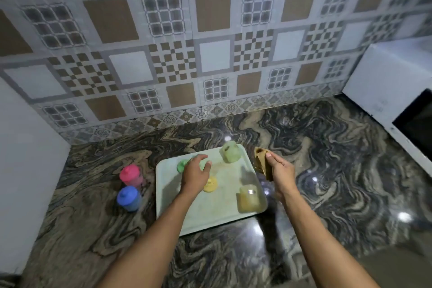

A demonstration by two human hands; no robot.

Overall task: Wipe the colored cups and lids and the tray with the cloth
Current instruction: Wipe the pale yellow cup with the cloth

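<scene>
I see my left hand point(195, 174) curled over the green lid point(181, 166) at the tray's point(210, 217) 11 o'clock, grip unclear, lid just left of fingertips; right hand point(281, 170) pinches the cloth point(260, 159) off the tray's 2 o'clock.

On the pale green rectangular plastic tray point(210, 215), the left hand point(195, 174) covers most of a bright green round plastic piece point(181, 165) towards the far left corner. Whether that piece is a cup or a lid, and whether the fingers grip it, cannot be told. The wrist hides the left edge of the small yellow round plastic lid point(211, 185) at the tray's middle. Just off the tray's far right corner, the right hand point(281, 169) hides part of the brown fabric cloth point(260, 159) it holds. Well right of the tray, the white box-shaped appliance point(383, 91) is cut off by the frame edge. Everything on the tray is blurred.
</scene>
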